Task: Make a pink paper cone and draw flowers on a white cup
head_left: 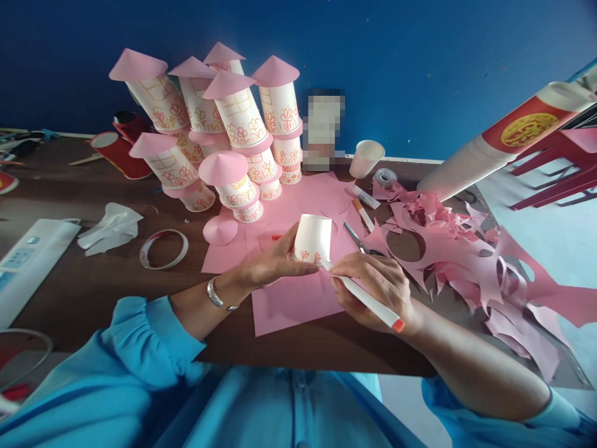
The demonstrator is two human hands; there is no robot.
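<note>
A small white paper cup [313, 236] is held upside down over pink paper, its lower edge bearing a few red flower drawings. My left hand [275, 262] grips it from the left, thumb along the rim. My right hand [373, 286] is closed around a white marker [368, 301] with a red end, its tip at the cup's lower edge. Behind them stand several decorated cup towers [242, 118] with pink cone roofs. A loose pink cone [220, 230] lies in front of the towers.
Cut pink paper scraps [466, 255] cover the right side, near scissors [357, 238], a glue tube [366, 197] and a tall cup stack [504, 140]. Another white cup [367, 158] stands at the back. Left are a tape roll [163, 249], crumpled tissue [111, 229] and a power strip [35, 264].
</note>
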